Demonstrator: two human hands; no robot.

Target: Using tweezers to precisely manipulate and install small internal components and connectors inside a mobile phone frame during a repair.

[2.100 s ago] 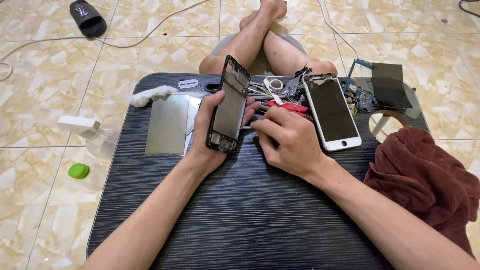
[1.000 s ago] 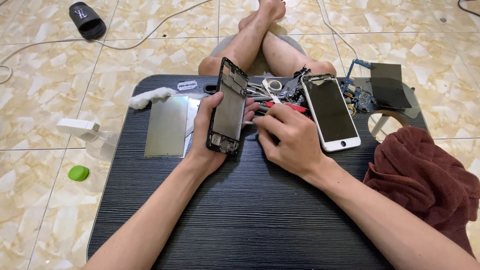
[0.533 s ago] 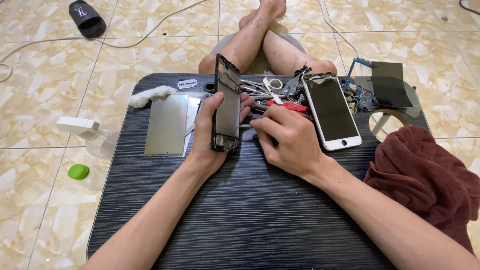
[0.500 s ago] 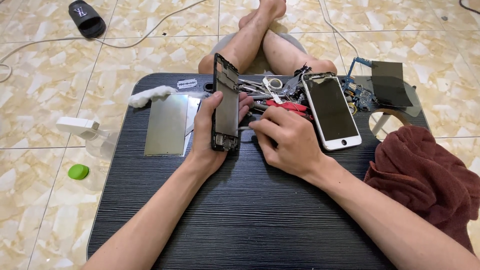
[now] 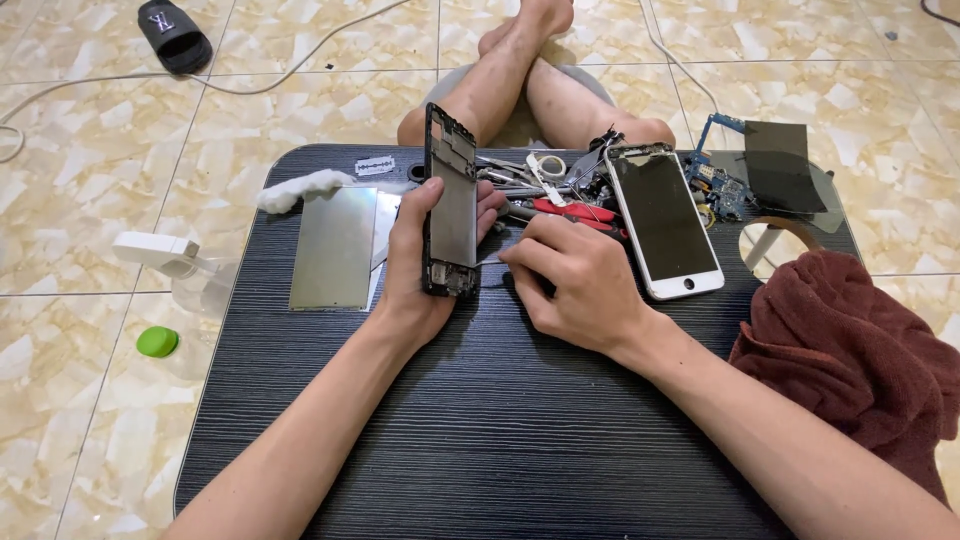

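My left hand (image 5: 415, 265) grips the stripped phone frame (image 5: 451, 215) upright above the surface (image 5: 500, 420). My right hand (image 5: 575, 280) is curled; whatever thin tool it pinches is mostly hidden.

Tool clutter (image 5: 560, 195) behind; near tabletop (image 5: 480, 430) open

Black table (image 5: 520, 430): white phone (image 5: 665, 222), maroon towel (image 5: 850, 350), tools (image 5: 545, 190).

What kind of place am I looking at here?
Likely a home floor used as a phone repair spot: a low black table on floor tiles, a phone frame in the left hand, and a slipper nearby.
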